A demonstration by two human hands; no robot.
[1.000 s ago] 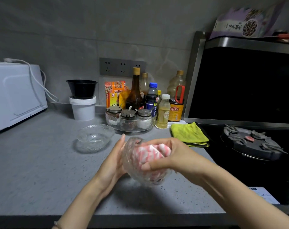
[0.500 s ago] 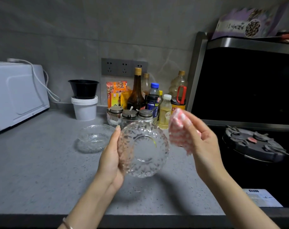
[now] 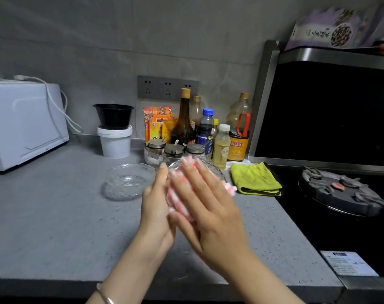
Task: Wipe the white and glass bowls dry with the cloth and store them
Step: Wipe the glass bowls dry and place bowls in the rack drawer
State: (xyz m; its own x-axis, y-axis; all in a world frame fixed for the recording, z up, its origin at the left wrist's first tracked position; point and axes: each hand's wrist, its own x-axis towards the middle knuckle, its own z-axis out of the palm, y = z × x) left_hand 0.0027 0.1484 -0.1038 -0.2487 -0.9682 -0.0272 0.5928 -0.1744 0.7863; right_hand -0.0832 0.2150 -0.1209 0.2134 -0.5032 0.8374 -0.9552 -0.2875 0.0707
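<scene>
I hold a patterned glass bowl (image 3: 216, 170) on edge above the grey counter (image 3: 55, 227), mostly hidden between my hands. My left hand (image 3: 156, 207) holds it from the left, fingers pointing up and thumb hidden. My right hand (image 3: 208, 211) lies flat over a pink-and-white cloth (image 3: 176, 197) and presses it against the bowl with straight fingers. A corner of the cloth sticks out at the right. A second glass bowl (image 3: 129, 178) stands upright on the counter just left of my hands.
Behind my hands stand a condiment jar set (image 3: 173, 150) and several bottles (image 3: 208, 132). A yellow-green cloth (image 3: 255, 178) lies right, beside the black stove (image 3: 340, 189). A white tub (image 3: 114, 142) topped by a black bowl (image 3: 113, 116) and a white appliance (image 3: 22, 123) sit at the back left.
Half a second ago my right hand held the cloth away from the bowl, which faced me. Now that hand has come back and presses the cloth flat onto the bowl.
</scene>
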